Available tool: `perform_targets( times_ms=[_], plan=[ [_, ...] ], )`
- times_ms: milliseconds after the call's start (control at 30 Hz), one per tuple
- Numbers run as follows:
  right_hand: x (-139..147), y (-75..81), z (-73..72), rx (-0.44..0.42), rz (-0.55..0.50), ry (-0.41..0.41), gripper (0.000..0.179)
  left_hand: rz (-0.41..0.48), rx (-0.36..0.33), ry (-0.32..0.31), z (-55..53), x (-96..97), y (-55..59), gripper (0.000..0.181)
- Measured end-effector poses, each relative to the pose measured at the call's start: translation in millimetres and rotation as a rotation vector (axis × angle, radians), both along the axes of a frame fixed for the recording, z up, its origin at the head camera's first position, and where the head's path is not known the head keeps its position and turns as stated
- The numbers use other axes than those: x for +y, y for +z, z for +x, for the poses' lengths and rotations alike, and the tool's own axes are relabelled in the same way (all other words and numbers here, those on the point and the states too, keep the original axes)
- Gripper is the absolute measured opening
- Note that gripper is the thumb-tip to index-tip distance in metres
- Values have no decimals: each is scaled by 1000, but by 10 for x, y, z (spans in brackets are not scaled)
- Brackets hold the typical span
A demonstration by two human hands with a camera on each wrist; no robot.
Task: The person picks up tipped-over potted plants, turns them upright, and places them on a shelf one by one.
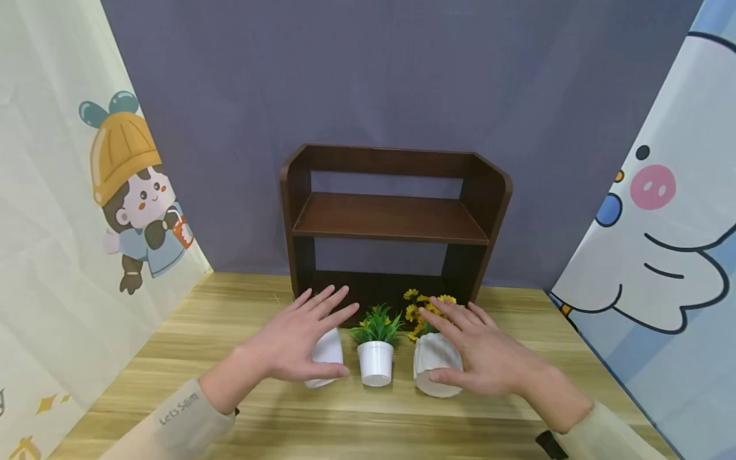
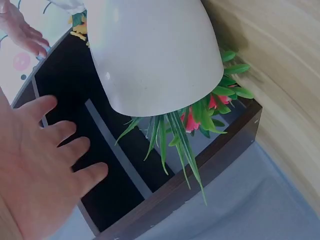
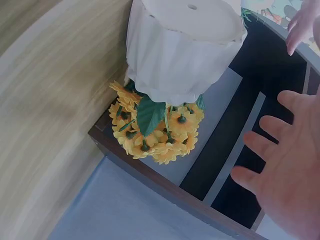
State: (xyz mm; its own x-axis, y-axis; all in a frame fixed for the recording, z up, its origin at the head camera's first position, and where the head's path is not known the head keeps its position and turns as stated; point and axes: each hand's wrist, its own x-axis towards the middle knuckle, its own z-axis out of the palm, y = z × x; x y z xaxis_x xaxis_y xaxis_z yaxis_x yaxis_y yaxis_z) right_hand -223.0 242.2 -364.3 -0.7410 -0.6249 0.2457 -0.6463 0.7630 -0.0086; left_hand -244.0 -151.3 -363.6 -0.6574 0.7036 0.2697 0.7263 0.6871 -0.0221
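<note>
Three potted artificial plants lie on the table, their pot bases facing me. My left hand [image 1: 296, 338] is spread with straight fingers over the left white pot [image 2: 155, 55], hiding most of it in the head view. Long green leaves and pink flowers [image 2: 191, 120] come out of that pot. In the middle is a small white pot [image 1: 376, 364] with a green grassy plant [image 1: 377, 326]. My right hand [image 1: 489, 351], its fingers also extended, is over the ribbed white pot [image 3: 180, 55] with yellow flowers [image 3: 155, 132]. Neither hand grips anything.
Behind the plants stands a dark brown two-tier shelf [image 1: 391, 217] on the wood-grain table [image 1: 345, 428]. A grey-blue cloth [image 1: 391, 83] hangs at the back. Printed cartoon panels flank the table, a pale one [image 1: 46, 223] on the left and a blue-white one [image 1: 650, 275] on the right.
</note>
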Motion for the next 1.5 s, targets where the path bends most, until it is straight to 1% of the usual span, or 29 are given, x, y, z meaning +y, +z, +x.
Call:
perform_targets(
  times_ms=[67, 133, 200, 233, 300, 333, 433, 500, 567, 633, 667, 733, 833, 867, 933, 1000, 1067, 1133, 1300, 1367, 1500],
  plan=[
    [-3, 6, -1, 0, -20, -8, 89, 42, 43, -23, -31, -13, 14, 94],
    [-3, 16, 8, -4, -47, -22, 83, 113, 114, -58, -81, -30, 58, 84],
    [6, 24, 26, 8, -69, -33, 77, 210, 207, -91, -147, -59, 136, 75],
    [13, 26, 37, 17, -78, -36, 74, 267, 253, -106, -186, -78, 197, 73],
    [38, 22, 62, 38, -98, -32, 69, 382, 347, -132, -274, -129, 355, 69],
    [54, 18, 73, 54, -105, -29, 67, 438, 384, -142, -323, -162, 450, 68],
    [105, -2, 102, 95, -126, -28, 60, 578, 477, -156, -502, -274, 767, 64],
    [138, -16, 115, 112, -139, -35, 57, 648, 511, -150, -624, -346, 973, 61],
    [171, -21, 127, 120, -143, -50, 56, 683, 526, -119, -744, -414, 1156, 59],
    [199, -34, 128, 127, -146, -56, 55, 708, 490, -75, -872, -470, 1282, 59],
    [213, -41, 128, 125, -147, -62, 55, 717, 457, -53, -941, -493, 1327, 59],
    [238, -60, 127, 132, -145, -63, 54, 731, 376, -12, -1094, -537, 1380, 59],
    [269, -84, 125, 144, -148, -66, 53, 777, 242, 25, -1324, -565, 1407, 59],
    [277, -90, 128, 144, -150, -66, 53, 788, 199, 35, -1383, -574, 1407, 58],
    [285, -102, 129, 142, -156, -67, 52, 812, 114, 54, -1474, -585, 1402, 58],
    [290, -108, 127, 131, -167, -68, 51, 820, 55, 68, -1534, -587, 1396, 57],
    [291, -127, 135, 110, -178, -75, 51, 834, 3, 88, -1541, -584, 1378, 54],
    [298, -138, 141, 87, -188, -90, 50, 856, -18, 107, -1546, -568, 1365, 51],
    [335, -153, 158, 29, -238, -125, 49, 914, -29, 147, -1549, -488, 1342, 48],
    [351, -170, 163, 9, -265, -126, 48, 923, -28, 159, -1550, -456, 1334, 48],
    [365, -245, 177, -64, -300, -153, 50, 923, -33, 194, -1532, -428, 1317, 48]
  ],
)
